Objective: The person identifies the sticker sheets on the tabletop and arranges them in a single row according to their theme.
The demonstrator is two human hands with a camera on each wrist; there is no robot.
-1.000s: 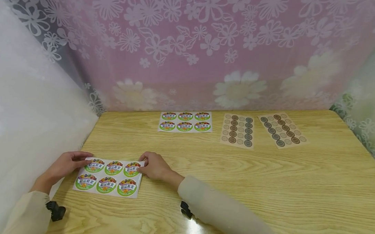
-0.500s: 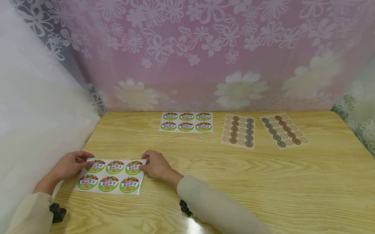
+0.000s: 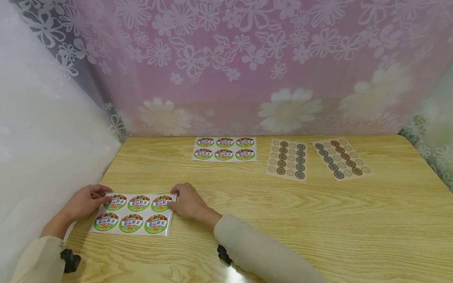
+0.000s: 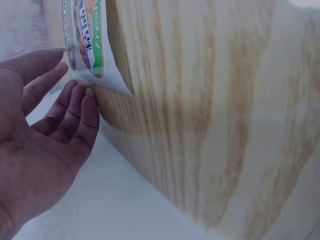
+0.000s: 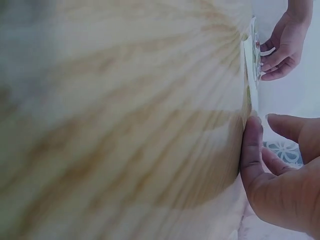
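A white sheet of round fruit stickers (image 3: 131, 222), green and multicoloured, lies at the table's left side in the head view. My left hand (image 3: 83, 202) pinches its upper left edge, thumb on top. At the upper right corner, my right hand (image 3: 190, 202) pinches the sheet between thumb and fingers. The left wrist view shows a corner of the sticker sheet (image 4: 112, 80) beside the fingertips of my left hand (image 4: 50, 130). Seen edge-on in the right wrist view, the sheet's near end meets the index fingertip of my right hand (image 5: 280, 175).
A similar fruit sticker sheet (image 3: 224, 149) lies at the back of the wooden table (image 3: 302, 235). Two brown sheets of small round stickers, one straight (image 3: 287, 159) and one angled (image 3: 340, 159), lie right of it. Floral curtains (image 3: 214, 62) hang behind the table and along its sides.
The held sheet has turned slightly, its lower edge now nearly level and its right end a little farther up. Both hands keep their hold. The other sheets have not moved.
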